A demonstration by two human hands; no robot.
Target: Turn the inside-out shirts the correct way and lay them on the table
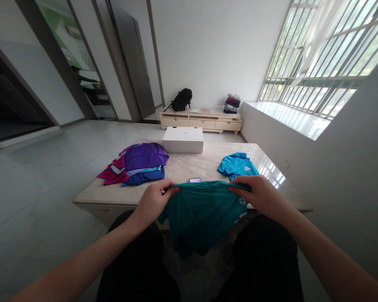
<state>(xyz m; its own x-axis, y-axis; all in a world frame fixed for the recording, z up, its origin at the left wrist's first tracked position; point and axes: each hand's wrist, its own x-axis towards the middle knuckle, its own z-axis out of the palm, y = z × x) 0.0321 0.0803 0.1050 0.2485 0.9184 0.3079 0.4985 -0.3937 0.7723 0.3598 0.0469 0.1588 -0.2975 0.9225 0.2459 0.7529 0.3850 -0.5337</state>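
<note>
A teal shirt (204, 214) hangs between my two hands over the near edge of the table, its lower part dropping between my knees. My left hand (154, 199) pinches its upper left corner between thumb and fingers. At the upper right corner my right hand (260, 191) grips the same edge, so the top is stretched nearly straight. White marks show on the cloth near the right side. Beyond my right hand lies a bright blue shirt (237, 165) with a white logo. Left of the teal shirt is a pile of clothes with a purple shirt (146, 156) on top.
A white box (183, 140) stands at the far side of the marble-like table (195, 165). A phone (195, 180) lies just behind the teal shirt. Against the wall, a low cabinet (201, 122) carries a black backpack (182, 100) and a folded clothes stack (232, 104). Another person is visible through the left doorway.
</note>
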